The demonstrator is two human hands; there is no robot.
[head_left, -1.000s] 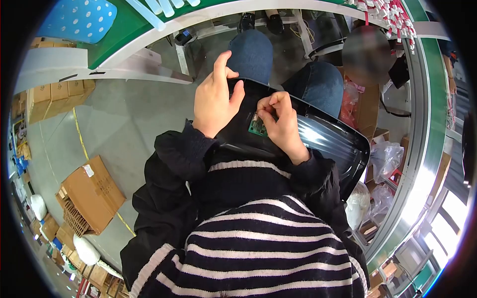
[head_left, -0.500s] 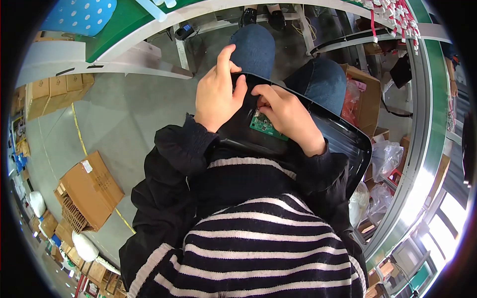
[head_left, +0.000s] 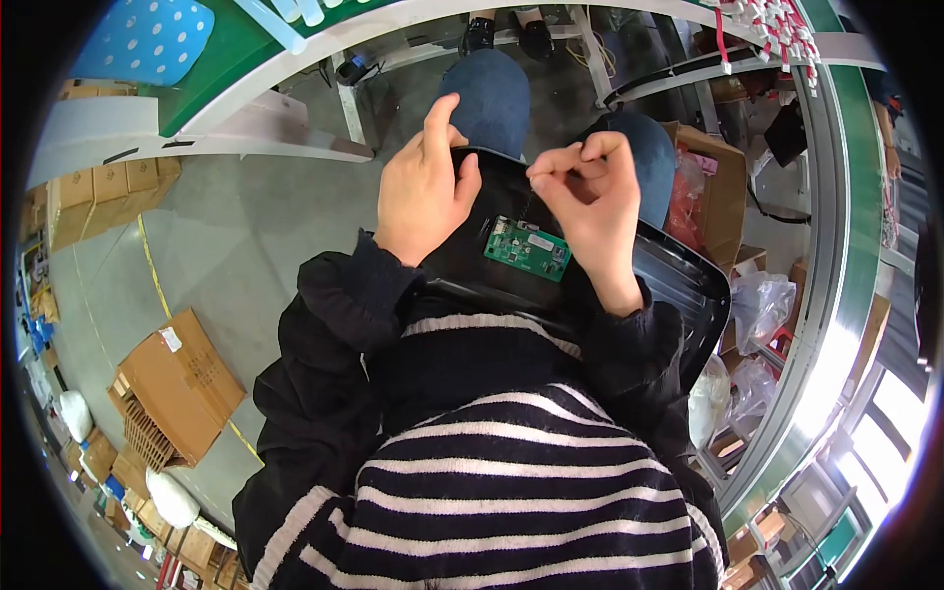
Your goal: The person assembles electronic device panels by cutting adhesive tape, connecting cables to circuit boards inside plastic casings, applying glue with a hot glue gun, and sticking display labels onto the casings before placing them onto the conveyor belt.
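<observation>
A black plastic housing lies across my lap, with a green circuit board inside it. My left hand holds the housing's left end, thumb on the inner side and index finger stretched out past the edge; some of its fingers are hidden. Just above the board, my right hand is raised with thumb and index finger pinched together. A thin dark wire seems to run from the board's upper edge towards that pinch, but what lies between the fingertips is too small to make out.
A green-topped bench with a blue dotted item stands ahead to the left. Red and white wire connectors hang at upper right. Cardboard boxes and plastic bags sit to my right; a brown carton is on the left floor.
My right hand has lifted off the circuit board and moved up and to the right, its fingertips pinched, so more of the board shows. My left hand keeps its place on the housing.
</observation>
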